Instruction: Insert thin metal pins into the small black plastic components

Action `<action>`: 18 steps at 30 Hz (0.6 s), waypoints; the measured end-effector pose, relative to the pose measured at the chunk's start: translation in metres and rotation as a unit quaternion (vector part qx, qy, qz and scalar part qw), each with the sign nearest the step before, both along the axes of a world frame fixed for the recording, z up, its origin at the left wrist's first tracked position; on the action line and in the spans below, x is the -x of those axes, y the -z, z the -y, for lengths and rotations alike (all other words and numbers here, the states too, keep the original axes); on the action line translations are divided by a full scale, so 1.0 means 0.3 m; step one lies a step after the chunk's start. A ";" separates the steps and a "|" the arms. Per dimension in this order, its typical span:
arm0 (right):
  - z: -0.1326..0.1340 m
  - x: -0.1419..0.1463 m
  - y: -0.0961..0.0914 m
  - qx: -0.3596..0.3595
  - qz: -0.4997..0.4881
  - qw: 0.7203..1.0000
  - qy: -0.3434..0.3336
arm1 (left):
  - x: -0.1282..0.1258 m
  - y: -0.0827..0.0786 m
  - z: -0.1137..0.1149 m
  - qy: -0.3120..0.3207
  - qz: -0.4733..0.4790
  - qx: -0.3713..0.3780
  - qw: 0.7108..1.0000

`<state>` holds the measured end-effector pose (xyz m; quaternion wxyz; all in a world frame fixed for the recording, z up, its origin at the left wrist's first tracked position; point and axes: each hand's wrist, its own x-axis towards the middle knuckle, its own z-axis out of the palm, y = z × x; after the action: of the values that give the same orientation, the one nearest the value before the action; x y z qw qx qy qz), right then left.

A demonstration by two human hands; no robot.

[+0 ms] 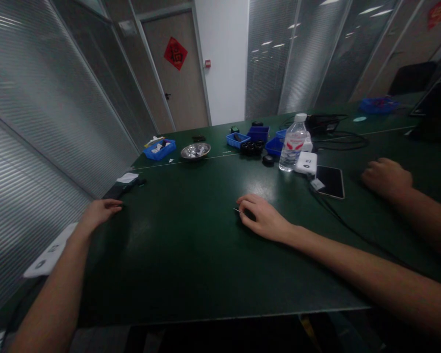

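My right hand (260, 215) rests over the dark green table (176, 245), thumb and forefinger pinched on a thin silvery rod (237, 210) whose end pokes out to the left. The rod is too small to name more exactly. At the table's left side, my left hand (102, 212) has its fingers pressed together. Whatever may be between them is hidden or too small to make out. Just beyond this hand lie a small black object (141, 182) and a white piece of paper (127, 177).
Toward the back stand a metal bowl (185, 156) with small parts, a blue bin (156, 156) and several more blue bins. A water bottle (293, 147), a white box (306, 163), a phone-like tablet (332, 181) and cables are right. Another person's hand (387, 179) rests far right.
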<state>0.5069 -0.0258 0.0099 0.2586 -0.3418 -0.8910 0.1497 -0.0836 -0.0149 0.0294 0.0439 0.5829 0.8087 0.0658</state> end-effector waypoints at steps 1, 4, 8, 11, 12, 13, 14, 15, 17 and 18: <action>0.000 0.001 0.001 -0.001 0.000 1.000 -0.001 | 0.007 0.000 0.001 -0.008 0.001 0.008 1.000; 0.001 0.002 0.001 -0.003 0.004 1.000 -0.001 | 0.022 0.005 0.001 -0.027 0.006 0.028 0.999; 0.001 0.001 0.002 -0.001 0.006 1.000 -0.003 | 0.029 0.009 0.001 -0.041 0.010 0.030 0.999; 0.000 0.001 0.005 -0.001 0.006 1.000 -0.004 | 0.014 0.007 0.005 -0.049 0.003 0.016 0.999; -0.001 0.001 0.006 -0.002 0.007 1.000 -0.005 | 0.006 0.006 0.007 -0.051 0.000 0.012 0.999; -0.001 0.001 0.007 -0.002 0.007 1.000 -0.005 | -0.002 0.005 0.009 -0.051 -0.004 0.008 0.999; -0.002 0.001 0.008 -0.002 0.008 1.000 -0.005 | -0.010 0.003 0.011 -0.050 -0.007 0.004 0.999; -0.002 0.002 0.008 -0.002 0.009 1.000 -0.004 | -0.018 0.002 0.014 -0.047 -0.010 0.001 0.999; -0.002 0.002 0.008 0.000 0.012 1.000 -0.004 | -0.032 -0.002 0.020 -0.040 -0.017 -0.006 0.999; -0.002 0.001 0.008 0.001 0.013 1.000 -0.004 | -0.038 -0.003 0.023 -0.036 -0.021 -0.009 0.999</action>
<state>0.5065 -0.0252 0.0074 0.2465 -0.3405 -0.8954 0.1469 -0.0723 -0.0218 0.0304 0.0194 0.5548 0.8294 0.0623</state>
